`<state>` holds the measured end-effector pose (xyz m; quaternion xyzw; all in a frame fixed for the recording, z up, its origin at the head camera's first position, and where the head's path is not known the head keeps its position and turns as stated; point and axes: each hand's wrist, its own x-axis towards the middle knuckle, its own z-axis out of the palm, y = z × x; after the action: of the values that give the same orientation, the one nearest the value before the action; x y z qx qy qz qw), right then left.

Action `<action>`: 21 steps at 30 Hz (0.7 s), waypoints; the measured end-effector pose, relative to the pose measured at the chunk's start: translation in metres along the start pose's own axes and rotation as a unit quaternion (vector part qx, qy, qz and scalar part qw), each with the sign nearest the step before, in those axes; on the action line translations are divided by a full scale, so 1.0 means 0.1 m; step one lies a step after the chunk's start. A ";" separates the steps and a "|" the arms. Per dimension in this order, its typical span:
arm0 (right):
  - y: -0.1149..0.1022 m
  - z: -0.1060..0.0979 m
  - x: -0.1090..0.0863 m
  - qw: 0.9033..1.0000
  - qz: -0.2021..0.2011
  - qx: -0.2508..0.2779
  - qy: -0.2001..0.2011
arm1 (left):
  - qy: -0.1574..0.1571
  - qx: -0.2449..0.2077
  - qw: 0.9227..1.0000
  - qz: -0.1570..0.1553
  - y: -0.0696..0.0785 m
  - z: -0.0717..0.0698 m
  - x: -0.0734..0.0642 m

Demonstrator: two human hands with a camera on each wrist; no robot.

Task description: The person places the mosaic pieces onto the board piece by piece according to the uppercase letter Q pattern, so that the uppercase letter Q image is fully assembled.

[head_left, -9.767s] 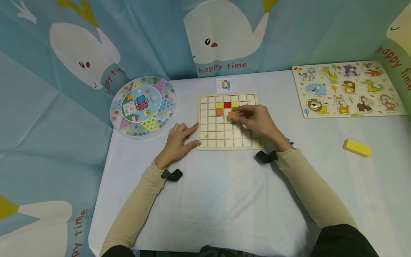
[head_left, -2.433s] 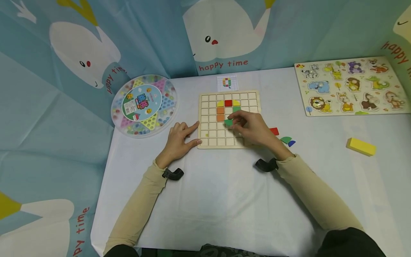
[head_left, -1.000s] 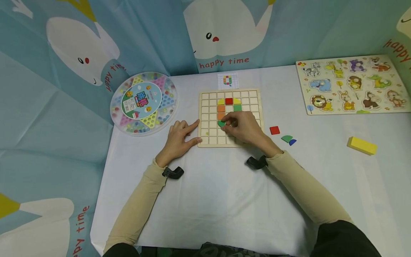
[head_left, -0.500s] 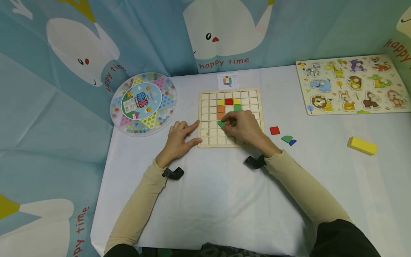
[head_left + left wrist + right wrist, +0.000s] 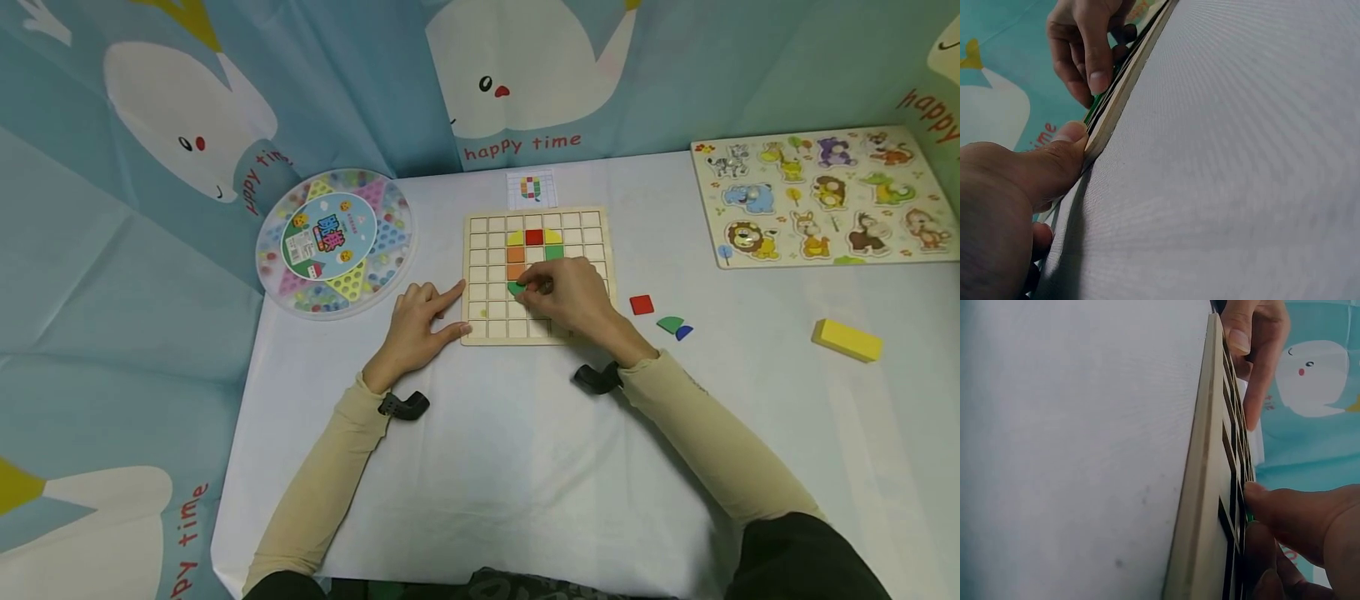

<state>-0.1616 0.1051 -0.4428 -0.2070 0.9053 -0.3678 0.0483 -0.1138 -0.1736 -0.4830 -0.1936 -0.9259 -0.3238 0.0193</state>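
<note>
A wooden grid board point(image 5: 491, 327) lies flat on the white cloth. My left hand point(image 5: 412, 335) is at its left edge, the index finger and thumb stretched out against the frame; in the left wrist view the thumb point(image 5: 1060, 164) presses the corner. My right hand point(image 5: 566, 292) is over the board and pinches a green rounded piece point(image 5: 515, 288) at the cell below the orange squares point(image 5: 516, 263). Above these, a red square point(image 5: 534, 237) sits between two yellow rounded pieces point(image 5: 553, 237), with a green square point(image 5: 553, 252) at the right. The right hand hides several cells.
Right of the board lie a loose red square point(image 5: 641, 305), a green quarter-round piece point(image 5: 670, 324) and a small blue piece point(image 5: 683, 332). A pattern card point(image 5: 532, 190) is behind it. Around are a round marble game point(image 5: 337, 242), an animal puzzle point(image 5: 825, 196) and a yellow block point(image 5: 847, 340).
Earlier the right hand held an orange square; that column now has two. It then brought the green rounded piece left to the cell below them. In the last second both hands stay nearly still.
</note>
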 end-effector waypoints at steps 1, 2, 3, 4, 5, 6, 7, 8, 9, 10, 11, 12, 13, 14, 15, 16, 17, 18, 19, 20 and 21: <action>0.00 0.00 0.00 1.000 -0.002 -0.002 0.000 | 0.002 0.001 1.000 0.001 0.00 0.00 0.00; 0.00 0.00 0.00 1.000 -0.004 -0.004 0.000 | 0.003 0.002 1.000 0.002 0.00 0.00 0.00; -0.01 -0.01 0.00 1.000 -0.005 -0.005 -0.001 | 0.004 0.002 1.000 0.003 0.00 0.00 0.00; -0.01 -0.01 0.00 1.000 -0.007 -0.006 -0.002 | 0.005 0.003 1.000 0.004 -0.01 0.01 0.00; -0.01 -0.02 0.00 1.000 -0.008 -0.008 -0.004 | 0.005 0.002 1.000 0.004 0.00 0.00 0.00; -0.01 -0.03 0.00 1.000 -0.009 -0.009 -0.005 | 0.004 0.002 1.000 0.003 0.00 0.01 0.00; 0.00 -0.03 0.00 1.000 -0.010 -0.011 -0.007 | 0.003 0.001 1.000 0.002 0.00 0.00 0.00; 0.01 -0.04 -0.01 1.000 -0.012 -0.012 -0.009 | 0.001 0.000 1.000 0.001 0.00 0.00 0.00; 0.02 -0.06 -0.02 1.000 -0.013 -0.011 -0.009 | 0.000 0.000 1.000 0.000 0.01 0.00 0.00; 0.02 -0.07 -0.03 1.000 -0.015 -0.010 -0.008 | -0.001 -0.001 1.000 -0.002 0.01 0.00 0.01; 0.04 -0.09 -0.04 1.000 -0.017 -0.009 -0.006 | -0.003 -0.001 1.000 -0.003 0.01 0.00 0.01; 0.05 -0.12 -0.05 1.000 -0.020 -0.007 -0.002 | -0.003 0.000 1.000 -0.004 0.01 0.00 0.00; 0.07 -0.14 -0.06 1.000 -0.023 -0.005 0.002 | -0.003 0.001 1.000 -0.004 0.02 -0.01 0.00; 0.08 -0.18 -0.08 1.000 -0.026 -0.002 0.007 | -0.003 0.001 1.000 -0.004 0.02 -0.01 0.00; 0.10 -0.22 -0.09 0.999 -0.029 0.000 0.013 | -0.003 0.002 1.000 -0.004 0.02 -0.01 0.00; 0.12 -0.26 -0.11 0.999 -0.033 0.000 0.018 | -0.002 0.003 1.000 -0.003 0.02 0.00 0.00; 0.15 -0.30 -0.13 0.999 -0.035 -0.002 0.022 | -0.002 0.004 1.000 -0.002 0.02 0.00 0.00; 0.18 -0.34 -0.15 0.999 -0.035 -0.004 0.026 | 0.000 0.005 1.000 -0.001 0.02 0.00 0.00; 0.21 -0.39 -0.17 0.999 -0.034 -0.008 0.028 | 0.001 0.006 1.000 0.000 0.02 0.00 0.00; 0.23 -0.44 -0.20 0.999 -0.032 -0.013 0.030 | 0.002 0.006 1.000 0.001 0.01 0.00 0.00; 0.26 -0.49 -0.22 0.999 -0.028 -0.020 0.031 | 0.003 0.006 1.000 0.001 0.01 0.00 0.00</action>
<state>-0.1619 0.1627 -0.4270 -0.2223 0.9072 -0.3571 0.0058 -0.1133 -0.1727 -0.4821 -0.1936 -0.9275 -0.3190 0.0238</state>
